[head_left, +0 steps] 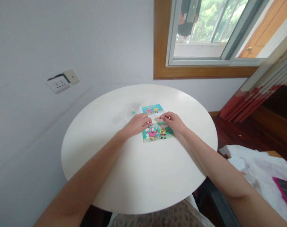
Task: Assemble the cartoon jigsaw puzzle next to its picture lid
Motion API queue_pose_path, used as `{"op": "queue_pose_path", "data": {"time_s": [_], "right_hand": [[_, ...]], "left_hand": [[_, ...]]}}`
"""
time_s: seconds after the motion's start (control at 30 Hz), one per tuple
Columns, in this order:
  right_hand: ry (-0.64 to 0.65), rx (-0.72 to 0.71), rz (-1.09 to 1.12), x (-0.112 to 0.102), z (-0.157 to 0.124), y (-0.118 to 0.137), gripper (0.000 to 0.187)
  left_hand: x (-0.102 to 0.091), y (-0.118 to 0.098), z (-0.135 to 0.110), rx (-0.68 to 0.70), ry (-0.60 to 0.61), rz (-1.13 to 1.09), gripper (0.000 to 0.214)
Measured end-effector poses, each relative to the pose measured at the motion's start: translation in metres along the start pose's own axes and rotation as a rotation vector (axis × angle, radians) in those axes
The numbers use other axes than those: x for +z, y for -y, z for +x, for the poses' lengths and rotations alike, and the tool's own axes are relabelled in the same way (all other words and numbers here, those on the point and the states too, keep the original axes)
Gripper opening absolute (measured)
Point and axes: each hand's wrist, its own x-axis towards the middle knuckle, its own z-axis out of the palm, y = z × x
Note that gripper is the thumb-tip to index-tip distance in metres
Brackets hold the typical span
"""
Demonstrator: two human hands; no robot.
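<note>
A cartoon jigsaw puzzle [157, 133] lies flat on the white table [134, 176]; white irregular patches show at its left side. Just beyond it is a smaller picture card [153, 109] with similar pink and yellow figures. My left hand [139, 123] rests at the puzzle's upper left edge, fingers bent and thumb close to the forefinger on that edge. Above the puzzle's upper right part, my right hand [173, 121] pinches thumb and forefinger together. Whatever sits between those fingertips is too small to make out. A small teal puzzle piece [134, 112] lies left of the card.
Behind the round table stand a wall with a socket [58, 83] and a wood-framed window [205, 72]. A red and white curtain [249, 97] hangs at the right. Nearer, a white cloth [254, 170] bears a pink-edged dark object [285, 192], beside a dark armrest [221, 201].
</note>
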Motion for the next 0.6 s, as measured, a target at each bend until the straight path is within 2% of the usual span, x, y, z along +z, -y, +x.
{"op": "queue_pose_path", "data": {"time_s": [0.23, 0.6], "right_hand": [[0.025, -0.027, -0.015, 0.0015, 0.0010, 0.0006, 0.022], [0.043, -0.027, -0.028, -0.0006, 0.0007, 0.0055, 0.023]], "left_hand": [[0.0019, -0.0012, 0.0018, 0.009, 0.038, 0.025, 0.034], [0.0035, -0.0030, 0.0036, 0.019, 0.007, 0.055, 0.029]]}}
